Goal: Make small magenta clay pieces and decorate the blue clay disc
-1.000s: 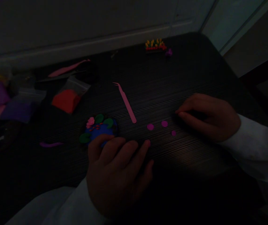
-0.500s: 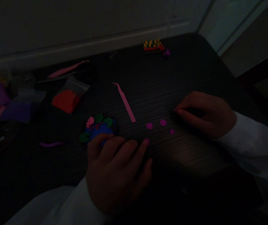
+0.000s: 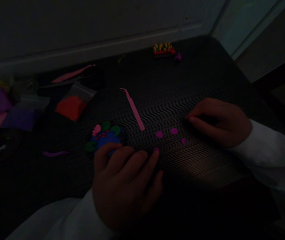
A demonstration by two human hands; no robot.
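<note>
Resting low on the table, my left hand (image 3: 125, 183) has its fingers partly spread, and its index fingertip touches a purple disc (image 3: 156, 150). Its other fingers lie in front of a small pond model (image 3: 105, 137) with blue water, green lily pads and a pink flower, hiding the near edge. To the right, my right hand (image 3: 219, 121) is curled with thumb and index tips together; anything between them is too dark to make out. Between the hands lie more flat purple discs (image 3: 159, 134). Pink tweezers (image 3: 135, 111) lie beyond them.
A purple clay strip (image 3: 55, 154) lies at left. Behind it are a bag of red clay (image 3: 72, 107), bags of purple clay (image 3: 20, 115), and a second pink tool (image 3: 74, 74). A miniature flower box (image 3: 163, 50) and a purple piece (image 3: 178, 56) stand near the wall.
Almost nothing differs. The view has shifted very slightly, and both hands keep their places.
</note>
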